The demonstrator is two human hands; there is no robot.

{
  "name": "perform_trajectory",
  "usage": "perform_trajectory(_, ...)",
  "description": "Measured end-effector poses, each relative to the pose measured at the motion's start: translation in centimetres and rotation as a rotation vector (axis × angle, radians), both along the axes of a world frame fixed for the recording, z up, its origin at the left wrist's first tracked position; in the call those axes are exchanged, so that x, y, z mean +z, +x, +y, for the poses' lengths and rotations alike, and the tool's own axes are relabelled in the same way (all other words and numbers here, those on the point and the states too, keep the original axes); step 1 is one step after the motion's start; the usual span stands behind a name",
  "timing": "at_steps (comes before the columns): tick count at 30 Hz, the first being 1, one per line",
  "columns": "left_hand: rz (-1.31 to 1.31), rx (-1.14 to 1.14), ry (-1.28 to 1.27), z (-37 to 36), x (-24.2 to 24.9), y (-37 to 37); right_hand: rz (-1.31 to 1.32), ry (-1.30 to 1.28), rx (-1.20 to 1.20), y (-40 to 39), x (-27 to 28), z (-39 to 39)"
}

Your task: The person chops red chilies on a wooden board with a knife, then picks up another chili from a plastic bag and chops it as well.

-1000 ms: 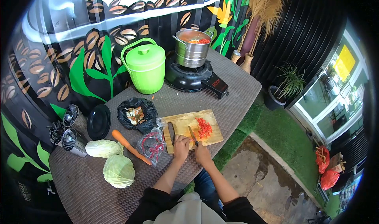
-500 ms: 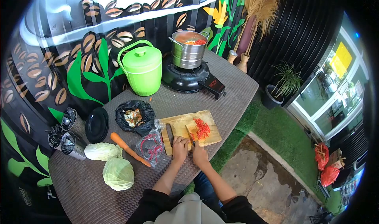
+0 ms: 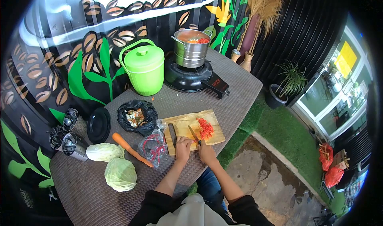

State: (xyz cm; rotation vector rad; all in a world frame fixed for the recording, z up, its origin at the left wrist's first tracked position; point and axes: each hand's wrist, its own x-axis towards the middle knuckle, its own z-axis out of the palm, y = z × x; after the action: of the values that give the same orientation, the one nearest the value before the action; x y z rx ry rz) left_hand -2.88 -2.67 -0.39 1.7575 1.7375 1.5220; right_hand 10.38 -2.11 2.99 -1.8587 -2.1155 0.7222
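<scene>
Knife: gripped in the right hand (image 3: 207,154); the blade (image 3: 193,133) runs from that fist away from the body and slants leftward, its tip at the far end.
Right hand: fingers closed around the handle, at the near edge of the board (image 3: 183,126); the nearer of the two to the red bits.
Left hand: fingers bent and drawn together, tips down on the board, just left of the knife; whether they pinch a scrap of red beneath cannot be told.
Hand to hand: side by side, a narrow gap between, with the knife rising out of the right-hand side of it.
Red bits (image 3: 206,128): a loose heap on the board, beyond the right hand and to the right of the blade; the heap's longer axis points roughly away from the body.
Board: flat on the table (image 3: 239,90), long axis running left to right, tilted slightly upward at the right.
Clear bag (image 3: 153,149): beside the board's left end, nearer the left hand.
Carrot (image 3: 131,149): left of the clear bag, lying diagonally, its thin end toward the left hand.
Pot (image 3: 191,56): upright on the stove (image 3: 187,80), well beyond both hands.
</scene>
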Motion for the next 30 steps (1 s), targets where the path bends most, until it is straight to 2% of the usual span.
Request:
perform_trajectory(2, -0.007, -0.001, -0.002, 0.2, -0.1, -0.1, 0.021, 0.028, 0.043, 0.1, -0.3, 0.0)
perform_trajectory(4, -0.017, -0.004, -0.005, 0.3, -0.2, -0.2, -0.066, 0.016, 0.006, -0.2, -0.2, -0.7)
perform_trajectory(8, 0.034, 0.007, -0.032, 0.4, -0.1, 0.1, -0.060, -0.060, -0.042, -1.0, -0.8, -0.7)
perform_trajectory(11, 0.063, 0.003, -0.023, 0.1, -0.3, 0.1, -0.063, -0.021, -0.005, -0.4, -0.7, 0.2)
perform_trajectory(14, 0.079, 0.006, -0.014, 0.1, 0.1, 0.0, -0.002, -0.092, 0.052, 0.0, -0.9, 0.4)
perform_trajectory(16, 0.073, 0.007, -0.013, 0.2, 0.1, 0.0, -0.012, -0.005, -0.021, -0.4, -1.8, -0.8)
perform_trajectory(17, 0.069, 0.008, -0.012, 0.3, 0.0, 0.0, -0.043, -0.112, -0.086, -1.2, -0.2, -1.3)
perform_trajectory(25, 0.062, 0.006, -0.016, 0.1, 0.0, -0.1, -0.017, -0.075, 0.020, -0.6, -0.3, 0.2)
perform_trajectory(30, 0.067, 0.017, 0.017, 0.1, -0.1, 0.0, -0.024, -0.032, -0.073, -1.8, -0.5, -1.2)
